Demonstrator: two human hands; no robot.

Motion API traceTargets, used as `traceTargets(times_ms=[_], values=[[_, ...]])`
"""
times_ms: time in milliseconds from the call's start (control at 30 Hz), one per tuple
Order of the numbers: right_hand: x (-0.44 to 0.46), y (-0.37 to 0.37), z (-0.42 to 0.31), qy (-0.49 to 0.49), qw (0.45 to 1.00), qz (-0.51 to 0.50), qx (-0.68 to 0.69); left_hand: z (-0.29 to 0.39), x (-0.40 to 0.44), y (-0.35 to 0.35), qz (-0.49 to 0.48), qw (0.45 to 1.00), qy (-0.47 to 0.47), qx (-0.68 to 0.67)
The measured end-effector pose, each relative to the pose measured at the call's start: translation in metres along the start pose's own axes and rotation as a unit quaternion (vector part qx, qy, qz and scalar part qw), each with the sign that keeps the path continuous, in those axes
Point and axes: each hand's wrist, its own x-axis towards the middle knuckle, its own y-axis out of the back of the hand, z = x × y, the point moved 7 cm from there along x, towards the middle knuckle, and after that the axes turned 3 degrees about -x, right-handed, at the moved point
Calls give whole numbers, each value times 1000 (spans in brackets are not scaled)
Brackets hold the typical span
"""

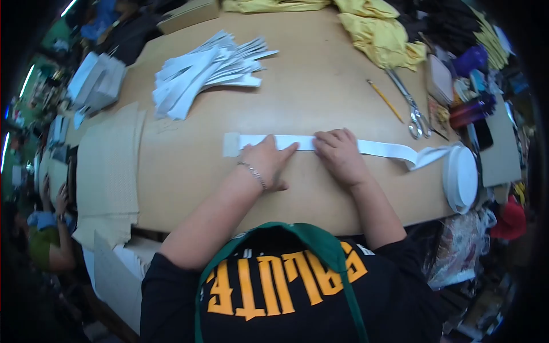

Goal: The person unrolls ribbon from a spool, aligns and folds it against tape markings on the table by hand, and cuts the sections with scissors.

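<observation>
A white strip [377, 150] lies across the tabletop, running right in a loose twist to a white roll [460, 178] at the table's right edge. Its left end meets a small pale rectangular piece [231, 144]. My left hand [267, 162] rests on the strip near that end, fingers spread and pressing it flat. Farther right, my right hand [340, 154] lies on the strip with its fingers bent and close together; whether they pinch the strip is hidden.
White cut strips [211, 71] are piled at the back left, beside stacked beige sheets [108, 166]. Scissors [414, 108], a pencil [386, 102] and yellow cloth [380, 34] lie at the right and back. Another person's arm [64, 228] shows far left.
</observation>
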Motion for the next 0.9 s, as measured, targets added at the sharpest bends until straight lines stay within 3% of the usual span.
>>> traceTargets(times_ms=[200, 267, 333, 400, 467, 567, 700, 800, 900], values=[[1, 22, 21, -33, 996, 11, 86, 3, 4, 2, -9, 1000, -10, 6], [-11, 48, 81, -127, 976, 141, 103, 2, 5, 2, -15, 1000, -5, 5], [-36, 81, 153, -314, 925, 210, 49, 5, 5, 3, -30, 999, 5, 12], [-66, 98, 210, -360, 911, 148, -134, 4, 4, 4, -39, 999, 13, 15], [-83, 93, 249, -461, 866, -56, -185, 4, 6, 3, -32, 999, 1, 12], [-91, 88, 267, -399, 896, -51, -188, 2, 5, 0, -40, 999, 1, 11], [-86, 88, 268, -414, 879, -100, -215, 3, 4, 2, -58, 998, 15, 21], [-80, 89, 275, -433, 855, -194, -210, 4, 4, 2, -61, 998, 20, 21], [-78, 94, 275, -492, 825, -236, -149, 4, 3, 3, -61, 998, 21, 21]])
